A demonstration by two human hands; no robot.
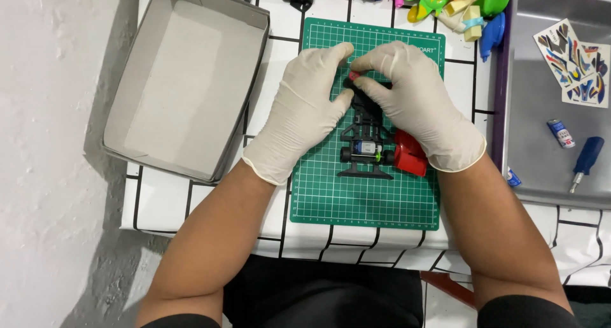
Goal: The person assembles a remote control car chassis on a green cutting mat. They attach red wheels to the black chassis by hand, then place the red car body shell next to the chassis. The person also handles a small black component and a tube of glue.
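Note:
A black toy-car chassis (366, 143) with a small silver motor at its rear lies on a green cutting mat (363, 201). My left hand (305, 111), in a white glove, grips the chassis's left side near the front. In a matching glove, my right hand (417, 102) pinches the front end, where a small pink part (354, 75) shows between the fingertips. A red plastic body piece (410, 155) rests on the mat under my right wrist. The front half of the chassis is hidden by my fingers.
An open grey cardboard box (184, 80) stands at the left. A metal tray (547, 99) at the right holds sticker sheets (576, 61), a small battery (561, 133) and a blue-handled screwdriver (585, 159). Colourful plastic toy parts (458, 3) lie along the far edge.

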